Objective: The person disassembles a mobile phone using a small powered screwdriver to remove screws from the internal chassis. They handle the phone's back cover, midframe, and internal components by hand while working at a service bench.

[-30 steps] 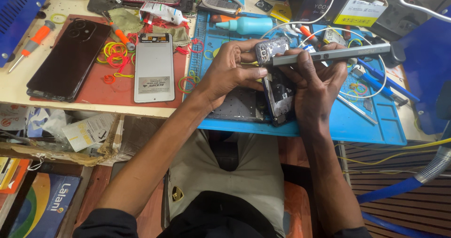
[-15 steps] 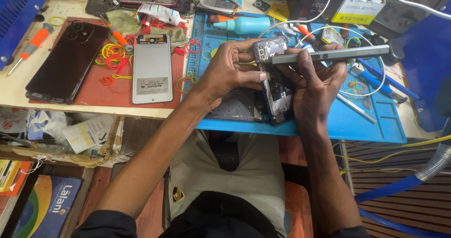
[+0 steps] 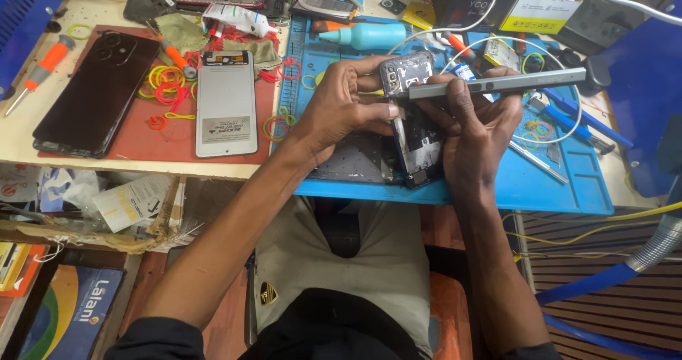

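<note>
- Far left on the table (image 3: pixel 21 136): orange screwdriver (image 3: pixel 39 72), tip toward the table's near edge.
- Next, on a red mat (image 3: pixel 99 164): dark phone (image 3: pixel 96 93) face down, camera end away.
- Just right of it: loose rubber bands (image 3: pixel 165 83), yellow, red and green, and a second, smaller orange screwdriver (image 3: pixel 174 56).
- Then a grey screen panel (image 3: pixel 226 104) lying flat on the red mat, long side running away from the viewer.
- Behind that: white tube (image 3: pixel 238 17) and a green cloth (image 3: pixel 177 29).
- Blue mat (image 3: pixel 540 189) to the right of the red one, with a teal bottle (image 3: pixel 369 34) lying on its side at the far edge.
- Left hand (image 3: pixel 341 108) closed round the top of an opened phone (image 3: pixel 415 129), fingers curled over its upper end, thumb against the side.
- Opened phone held on edge above the blue mat, between both hands, insides showing, lower end near the mat's front edge.
- Right hand (image 3: pixel 476 122) gripping the opened phone from the right, fingers wrapped over it, and also pinning a grey frame (image 3: pixel 497 84) that sticks out sideways to the right.
- Further right on the blue mat: white cable (image 3: pixel 561 134) looped, tweezers (image 3: pixel 536 162), blue tools (image 3: pixel 579 122).
- Below the table: person's lap in pale trousers (image 3: pixel 387 260).
</note>
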